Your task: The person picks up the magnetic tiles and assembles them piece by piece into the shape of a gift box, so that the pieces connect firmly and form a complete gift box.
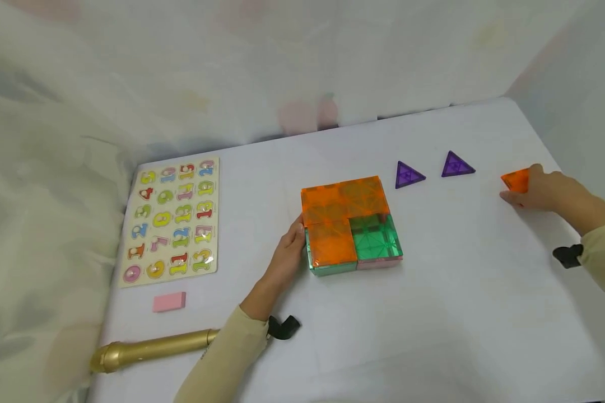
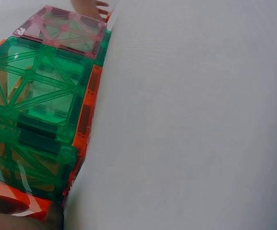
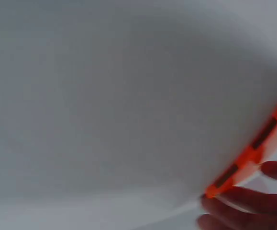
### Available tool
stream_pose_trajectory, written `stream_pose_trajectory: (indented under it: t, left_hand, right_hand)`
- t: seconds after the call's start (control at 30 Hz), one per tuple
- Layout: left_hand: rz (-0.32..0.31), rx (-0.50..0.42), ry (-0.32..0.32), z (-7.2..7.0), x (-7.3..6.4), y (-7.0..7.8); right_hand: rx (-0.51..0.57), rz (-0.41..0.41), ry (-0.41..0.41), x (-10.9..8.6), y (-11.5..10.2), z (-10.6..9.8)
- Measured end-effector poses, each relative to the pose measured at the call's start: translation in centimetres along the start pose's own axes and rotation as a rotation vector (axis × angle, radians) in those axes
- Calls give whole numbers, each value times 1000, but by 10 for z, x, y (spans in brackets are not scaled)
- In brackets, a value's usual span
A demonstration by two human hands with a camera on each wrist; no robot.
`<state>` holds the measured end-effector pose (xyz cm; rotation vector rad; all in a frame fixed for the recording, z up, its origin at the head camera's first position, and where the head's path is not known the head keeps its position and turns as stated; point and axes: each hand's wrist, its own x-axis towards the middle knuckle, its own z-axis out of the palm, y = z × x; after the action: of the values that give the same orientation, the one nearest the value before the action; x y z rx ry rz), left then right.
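Observation:
In the head view a low block of magnetic tiles [image 1: 327, 240] stands mid-table, with orange squares on three of its top quarters and an uncovered quarter at the near right showing green inside. My left hand [image 1: 288, 246] rests along the block's left side, fingers against the wall. The left wrist view shows the green wall tiles [image 2: 38, 96], a pink tile [image 2: 64, 31] beyond them and orange along the bottom edge. Far to the right, my right hand [image 1: 544, 187] pinches an orange magnetic tile [image 1: 516, 180] low over the table; its fingers partly hide it.
Two purple triangle tiles [image 1: 408, 174] lie between the block and my right hand. On the left are a number puzzle board [image 1: 126, 246], a pink block [image 1: 169, 302] and a gold microphone [image 1: 151, 350], partly behind my left sleeve. Pale cloth hangs behind the table.

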<state>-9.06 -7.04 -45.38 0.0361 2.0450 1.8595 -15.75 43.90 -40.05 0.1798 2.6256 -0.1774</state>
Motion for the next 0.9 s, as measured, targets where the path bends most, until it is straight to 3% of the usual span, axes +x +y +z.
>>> stream_pose_trajectory:
  t: [0.07, 0.17, 0.3, 0.43, 0.53, 0.6, 0.7, 0.8, 0.9]
  left_hand:
    - [12, 12, 7, -2, 0, 2]
    - [11, 10, 10, -3, 1, 3]
    - [-1, -5, -2, -3, 2, 1]
    - [-3, -8, -6, -2, 1, -1]
    - [-10, 9, 5, -2, 1, -2]
    - [-15, 18, 10, -2, 1, -2]
    - [-15, 18, 13, -2, 1, -2]
    - [-15, 12, 15, -1, 1, -1]
    - [-15, 8, 15, -1, 1, -1]
  right_hand:
    - [16, -51, 45, -1, 2, 7]
    - [-2, -66, 126, -5, -5, 9]
    - [-41, -81, 69, -16, -25, 0]
    - [-95, -170, 31, -40, -68, -15]
    - [-146, -283, 93, -64, -114, -24]
    - [-173, -392, 163, -80, -145, -27]
    - [-210, -651, 292, -94, -180, -23]
    - [-242, -925, 384, -95, -201, -11]
    - [-286, -1081, 409, -91, -213, 2]
